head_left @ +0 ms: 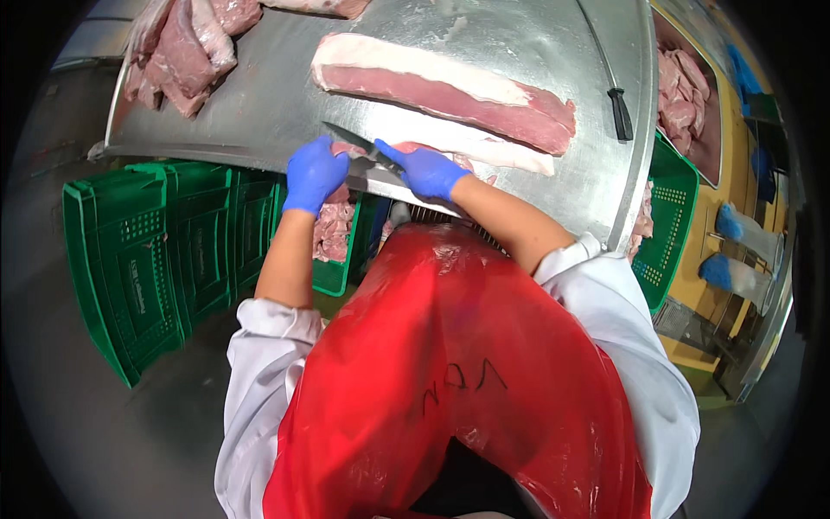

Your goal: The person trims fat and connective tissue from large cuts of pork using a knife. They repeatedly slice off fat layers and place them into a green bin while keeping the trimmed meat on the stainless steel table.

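Observation:
My right hand [425, 172], in a blue glove, is closed round the handle of a knife [347, 136]. Its blade points up and to the left, over the near edge of the metal table. Close to the blade, my blue-gloved left hand [313, 176] has its fingers closed on a small piece of meat [348, 150]. Beyond both hands lies a long pork loin [432, 92] with a white fat layer on its far side. Between it and my right hand stretches a pale strip of fat [497, 149].
Large meat cuts [186, 56] lie at the table's far left. A sharpening steel [620, 112] rests on the right. Below the near edge stand green crates [130, 251] and a crate of trimmings [332, 232]. Another green crate [673, 221] and a meat-filled tub [711, 143] are at right.

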Demonstrator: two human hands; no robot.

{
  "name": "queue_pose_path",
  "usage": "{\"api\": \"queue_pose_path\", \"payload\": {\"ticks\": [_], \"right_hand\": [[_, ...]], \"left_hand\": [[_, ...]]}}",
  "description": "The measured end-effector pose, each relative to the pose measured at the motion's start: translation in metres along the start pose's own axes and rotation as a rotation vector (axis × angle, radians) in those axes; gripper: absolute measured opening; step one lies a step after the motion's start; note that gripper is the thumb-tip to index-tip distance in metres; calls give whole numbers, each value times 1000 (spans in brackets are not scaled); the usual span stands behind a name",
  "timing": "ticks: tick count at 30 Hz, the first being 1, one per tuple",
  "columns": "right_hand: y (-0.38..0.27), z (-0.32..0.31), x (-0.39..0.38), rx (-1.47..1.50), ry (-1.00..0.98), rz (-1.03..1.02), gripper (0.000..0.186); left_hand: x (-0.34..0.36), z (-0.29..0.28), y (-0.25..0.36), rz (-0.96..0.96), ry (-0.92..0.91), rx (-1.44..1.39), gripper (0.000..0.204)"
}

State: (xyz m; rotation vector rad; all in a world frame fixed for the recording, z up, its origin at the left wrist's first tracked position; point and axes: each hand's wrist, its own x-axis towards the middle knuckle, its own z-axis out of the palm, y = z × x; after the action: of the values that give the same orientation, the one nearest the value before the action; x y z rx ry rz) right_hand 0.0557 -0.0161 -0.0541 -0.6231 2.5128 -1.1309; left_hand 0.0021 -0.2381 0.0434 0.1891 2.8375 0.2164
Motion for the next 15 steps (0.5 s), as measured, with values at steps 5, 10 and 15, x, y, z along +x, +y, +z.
{"api": "queue_pose_path", "payload": {"ticks": [5,10,15], "right_hand": [[-7,-43,-6,-183,-186,108,85],[31,-68,-32,-373,-210,136,85],[11,-103,-53,-237,-142,67,74]], "left_hand": [[4,19,-46,-82,-16,35,36],[11,4,-129,-297,79,-180,32],[-30,21,-186,-389,192,-345,31]]}}
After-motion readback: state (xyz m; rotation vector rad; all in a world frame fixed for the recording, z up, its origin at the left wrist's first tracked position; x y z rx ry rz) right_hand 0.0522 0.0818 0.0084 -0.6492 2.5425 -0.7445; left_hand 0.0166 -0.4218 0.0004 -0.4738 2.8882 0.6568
